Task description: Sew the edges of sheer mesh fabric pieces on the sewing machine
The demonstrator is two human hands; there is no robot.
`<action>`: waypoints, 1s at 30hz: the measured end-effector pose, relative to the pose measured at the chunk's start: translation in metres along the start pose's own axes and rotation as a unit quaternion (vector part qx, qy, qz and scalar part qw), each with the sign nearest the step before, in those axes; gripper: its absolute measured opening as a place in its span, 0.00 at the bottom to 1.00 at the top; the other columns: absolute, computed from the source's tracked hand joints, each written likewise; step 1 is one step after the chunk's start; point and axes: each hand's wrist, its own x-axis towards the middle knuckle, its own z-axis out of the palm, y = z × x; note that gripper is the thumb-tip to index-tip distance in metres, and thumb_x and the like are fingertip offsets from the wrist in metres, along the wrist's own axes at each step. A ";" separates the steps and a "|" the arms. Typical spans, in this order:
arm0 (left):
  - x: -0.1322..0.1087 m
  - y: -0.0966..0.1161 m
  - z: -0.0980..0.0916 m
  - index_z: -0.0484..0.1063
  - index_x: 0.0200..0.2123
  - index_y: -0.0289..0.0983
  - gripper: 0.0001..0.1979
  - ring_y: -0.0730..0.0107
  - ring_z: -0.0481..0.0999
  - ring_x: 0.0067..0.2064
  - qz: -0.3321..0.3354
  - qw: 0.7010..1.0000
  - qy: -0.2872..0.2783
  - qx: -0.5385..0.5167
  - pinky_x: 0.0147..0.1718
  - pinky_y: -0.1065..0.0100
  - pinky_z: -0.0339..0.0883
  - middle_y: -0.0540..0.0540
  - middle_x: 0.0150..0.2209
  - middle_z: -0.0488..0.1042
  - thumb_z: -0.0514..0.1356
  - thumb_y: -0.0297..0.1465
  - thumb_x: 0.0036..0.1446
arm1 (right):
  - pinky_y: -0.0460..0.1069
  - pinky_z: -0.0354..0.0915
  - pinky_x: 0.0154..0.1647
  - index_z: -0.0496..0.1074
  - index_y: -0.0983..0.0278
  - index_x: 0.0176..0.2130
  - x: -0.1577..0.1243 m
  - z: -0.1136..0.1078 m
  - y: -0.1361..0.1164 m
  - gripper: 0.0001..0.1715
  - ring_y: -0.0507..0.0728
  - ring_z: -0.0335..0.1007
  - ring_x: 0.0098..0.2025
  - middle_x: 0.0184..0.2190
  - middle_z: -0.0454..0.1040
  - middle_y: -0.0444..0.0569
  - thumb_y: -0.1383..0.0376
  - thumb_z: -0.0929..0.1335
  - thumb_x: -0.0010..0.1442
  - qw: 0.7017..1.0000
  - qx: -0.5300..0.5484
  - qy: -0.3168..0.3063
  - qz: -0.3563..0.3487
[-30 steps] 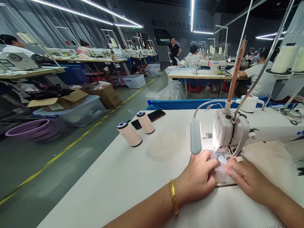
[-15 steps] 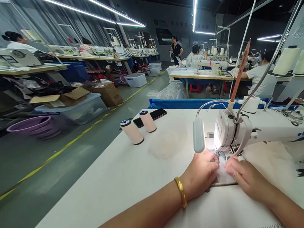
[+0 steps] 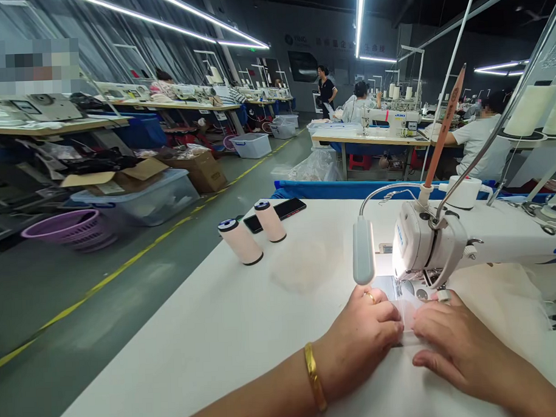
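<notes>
At the sewing machine (image 3: 409,246), a narrow piece of sheer white fabric (image 3: 406,306) lies in front of the needle area, lit by the lamp (image 3: 363,252). My left hand (image 3: 367,330), with a ring and a gold bangle, is closed on the fabric's left edge, fingers curled; its thumb is mostly hidden. From the other side my right hand (image 3: 460,339) rests its fingers on the fabric, thumb spread apart below them. More sheer cream fabric (image 3: 500,292) spreads under the machine arm, to the right of my right hand.
Two pale pink thread cones (image 3: 241,241) stand left on the white table (image 3: 210,344), beside a black phone (image 3: 291,213). A sheer round patch of fabric (image 3: 307,265) lies nearby. An orange pencil (image 3: 445,126) rises above the machine head. Co-workers sit at other machines beyond.
Both hands have drawn back slightly from the needle, toward me. My right hand has opened out, its thumb now away from the fingers. More fabric shows between the hands.
</notes>
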 end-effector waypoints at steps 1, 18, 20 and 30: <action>0.000 -0.001 0.001 0.78 0.39 0.41 0.08 0.63 0.73 0.42 -0.002 1.000 0.000 0.003 0.46 0.55 0.56 0.51 0.39 0.82 0.60 0.23 0.67 | 0.60 0.54 0.63 0.67 0.59 0.44 0.000 0.001 0.000 0.12 0.58 0.72 0.42 0.39 0.75 0.44 0.55 0.63 0.78 1.000 -0.004 0.002 0.002; 0.008 -0.014 0.000 0.80 0.40 0.42 0.11 0.62 0.76 0.42 0.000 0.999 -0.017 0.050 0.44 0.58 0.61 0.45 0.38 0.81 0.57 0.25 0.69 | 0.61 0.61 0.59 0.72 0.59 0.48 0.008 0.007 0.006 0.09 0.62 0.75 0.45 0.45 0.81 0.50 0.62 0.63 0.77 0.999 -0.008 0.046 0.004; 0.007 -0.015 0.000 0.80 0.40 0.42 0.11 0.62 0.76 0.42 0.001 0.998 -0.019 0.058 0.44 0.59 0.60 0.45 0.37 0.80 0.57 0.25 0.69 | 0.62 0.61 0.60 0.73 0.60 0.48 0.008 0.009 0.006 0.09 0.62 0.76 0.46 0.46 0.81 0.51 0.63 0.63 0.77 0.998 -0.018 0.055 -0.001; 0.011 -0.019 0.000 0.80 0.39 0.42 0.12 0.62 0.75 0.40 -0.006 0.997 -0.019 0.073 0.44 0.58 0.61 0.45 0.35 0.79 0.56 0.25 0.69 | 0.62 0.70 0.52 0.75 0.61 0.47 0.013 0.013 0.007 0.11 0.65 0.75 0.47 0.46 0.80 0.54 0.64 0.63 0.76 0.996 -0.048 0.077 0.010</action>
